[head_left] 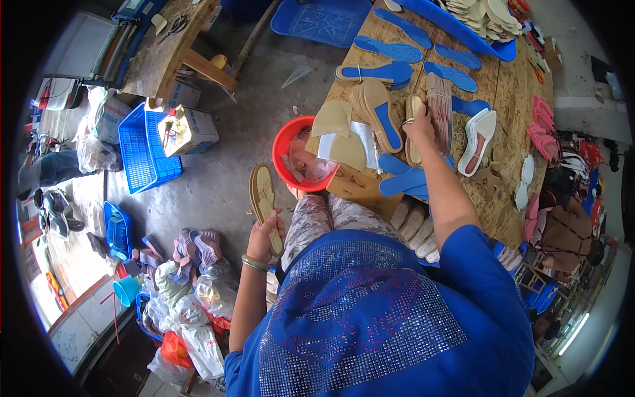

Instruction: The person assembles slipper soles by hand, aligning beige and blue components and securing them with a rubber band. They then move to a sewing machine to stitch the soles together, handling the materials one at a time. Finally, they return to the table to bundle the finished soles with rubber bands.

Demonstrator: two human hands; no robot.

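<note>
My left hand (268, 233) is closed round the lower end of a beige shoe sole (262, 188) with a dark edge, held upright off the table to the left of my knees; it may be more than one layer. My right hand (420, 127) reaches over the wooden table and grips a bundle of beige insoles (413, 108) tied with a band. Just right of that hand stands a stack of striped pinkish soles (439, 112). To its left lies a fanned stack of beige insoles (372, 102) with a blue one (390, 129) on top.
Blue insoles (390, 47) spread over the wooden table (503, 192), with white-edged soles (477, 142) at the right. A red bucket (281, 155) of clear plastic stands at the table's left. Blue crates (149, 159) and bagged goods (198, 317) sit on the floor at left.
</note>
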